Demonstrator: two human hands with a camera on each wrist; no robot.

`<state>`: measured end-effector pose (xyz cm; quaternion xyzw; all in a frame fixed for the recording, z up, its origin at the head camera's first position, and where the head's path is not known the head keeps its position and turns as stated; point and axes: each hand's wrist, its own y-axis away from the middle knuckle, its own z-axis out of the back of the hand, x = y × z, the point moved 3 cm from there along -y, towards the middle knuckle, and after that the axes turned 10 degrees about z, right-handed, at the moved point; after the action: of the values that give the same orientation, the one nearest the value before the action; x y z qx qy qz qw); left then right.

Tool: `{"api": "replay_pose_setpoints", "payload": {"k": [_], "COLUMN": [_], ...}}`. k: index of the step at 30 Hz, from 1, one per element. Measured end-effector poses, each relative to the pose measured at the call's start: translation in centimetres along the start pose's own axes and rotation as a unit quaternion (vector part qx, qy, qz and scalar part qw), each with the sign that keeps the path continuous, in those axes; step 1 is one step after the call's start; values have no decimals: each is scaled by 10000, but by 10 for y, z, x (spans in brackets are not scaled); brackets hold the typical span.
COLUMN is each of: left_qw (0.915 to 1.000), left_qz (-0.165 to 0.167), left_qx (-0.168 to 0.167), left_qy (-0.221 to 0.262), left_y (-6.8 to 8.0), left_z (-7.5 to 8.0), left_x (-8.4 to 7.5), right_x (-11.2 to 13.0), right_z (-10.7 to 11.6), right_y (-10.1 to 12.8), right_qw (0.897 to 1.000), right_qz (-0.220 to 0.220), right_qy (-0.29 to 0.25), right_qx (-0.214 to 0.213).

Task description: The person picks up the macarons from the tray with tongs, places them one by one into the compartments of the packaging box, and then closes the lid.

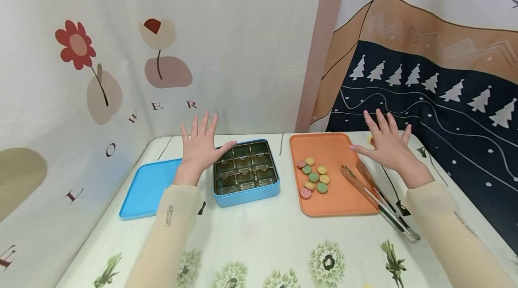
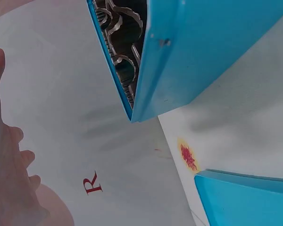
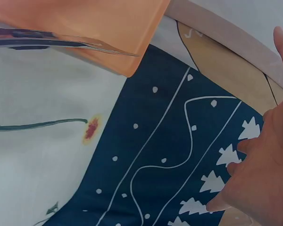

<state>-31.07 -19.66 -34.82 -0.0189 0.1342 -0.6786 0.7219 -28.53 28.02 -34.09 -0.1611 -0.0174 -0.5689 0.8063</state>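
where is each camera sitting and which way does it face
Head: worn on the head, looking forward and down at the blue tin, orange tray, tongs; both spread hands and sleeves show, left hand, right hand.
Left wrist: beside the left hand, facing the tin's corner.
Right wrist: beside the right hand, facing the tray's corner.
Shared: the head and left wrist views both show the tin.

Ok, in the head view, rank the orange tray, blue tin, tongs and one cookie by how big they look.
1. Orange tray
2. Blue tin, a little smaller
3. Tongs, long but thin
4. Cookie, clearly smallest
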Motion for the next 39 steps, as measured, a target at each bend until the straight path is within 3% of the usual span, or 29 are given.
{"api": "replay_pose_setpoints", "payload": {"k": [10, 26, 39], "left_qw": [10000, 9998, 9992], "left_qz": [-46, -38, -12], "left_qx": [-13, 174, 356], "left_qy": [-12, 8, 196], "left_y": [9, 23, 34], "left_z": [-3, -16, -24], "left_x": [0, 12, 18], "right_x": [-9, -16, -18], "right_z": [-10, -21, -25], "right_y": [14, 34, 43], "right_qw": [9999, 9994, 9984], "right_qz": [20, -126, -220], "right_qy": [-144, -316, -500], "right_qx": [-24, -81, 167]}}
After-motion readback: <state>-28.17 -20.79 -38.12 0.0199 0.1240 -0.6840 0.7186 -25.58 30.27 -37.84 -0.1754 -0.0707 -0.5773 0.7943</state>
